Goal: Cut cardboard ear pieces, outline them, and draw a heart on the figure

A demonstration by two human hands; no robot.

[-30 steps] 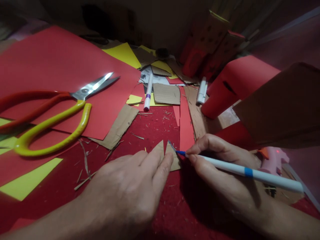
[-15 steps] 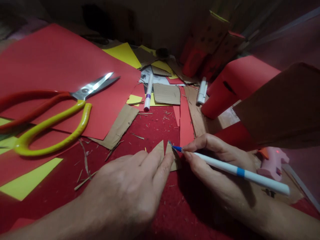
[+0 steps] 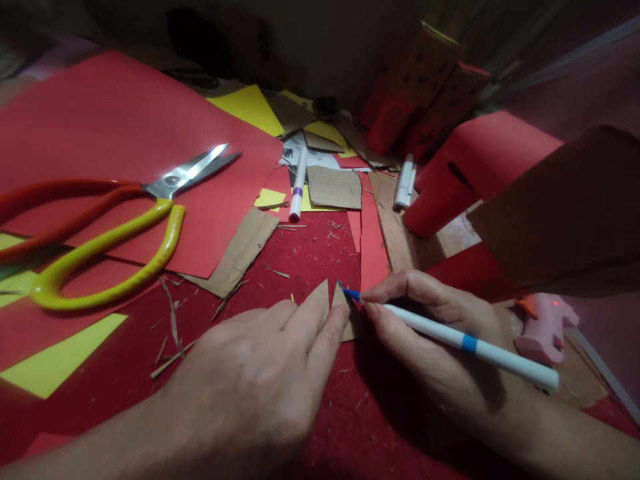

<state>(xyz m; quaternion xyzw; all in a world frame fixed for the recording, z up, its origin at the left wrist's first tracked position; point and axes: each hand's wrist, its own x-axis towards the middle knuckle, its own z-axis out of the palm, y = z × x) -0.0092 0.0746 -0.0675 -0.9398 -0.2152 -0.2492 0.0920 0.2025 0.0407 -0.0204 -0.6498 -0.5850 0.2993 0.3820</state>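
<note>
A white felt-tip marker point(image 3: 430, 325) with a blue tip and a blue band is pinched between the thumb and fingers of my right hand point(image 3: 440, 340). Its tip touches the edge of a small pointed cardboard piece point(image 3: 353, 328). My left hand point(image 3: 270, 360) lies with fingers stretched over that piece and over a second pointed cardboard piece point(image 3: 320, 295) beside it, pressing both against the red surface. The fingers hide much of the two pieces.
Scissors point(image 3: 173, 180) with red and yellow handles lie on a red sheet point(image 3: 125, 113) at left. Beyond my hands are a purple-banded marker point(image 3: 299, 183) and cardboard scraps point(image 3: 335, 188). At right stand a red paper-covered form point(image 3: 465, 160) and a pink glue gun point(image 3: 547, 327).
The marker's rear end has swung slightly left and down, while its tip stays at the same cardboard edge. My left hand holds its place.
</note>
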